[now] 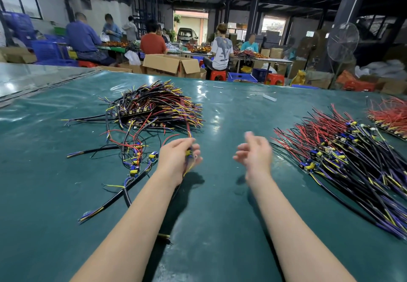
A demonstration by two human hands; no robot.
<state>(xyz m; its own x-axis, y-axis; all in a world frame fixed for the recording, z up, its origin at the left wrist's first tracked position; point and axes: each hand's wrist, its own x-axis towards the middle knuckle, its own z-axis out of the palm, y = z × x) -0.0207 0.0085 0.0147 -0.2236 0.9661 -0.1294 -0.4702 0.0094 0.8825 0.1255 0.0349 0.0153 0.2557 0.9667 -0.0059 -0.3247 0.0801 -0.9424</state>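
Note:
My left hand (178,160) grips a small wired circuit board (189,152) with red, yellow and blue leads, held just above the green table (209,215). A red wire runs up from it toward the tangled pile of wired boards (154,107) at the back left. My right hand (255,153) hovers beside it, a hand's width to the right, fingers relaxed and holding nothing; it is blurred. A few loose wired boards (136,160) lie to the left of my left hand.
A long ordered heap of wired boards (343,162) with red and black leads fills the right side. Another red-wired batch (392,116) lies at the far right. Several people sit at tables behind, among cardboard boxes (171,64), blue crates and a standing fan (342,42).

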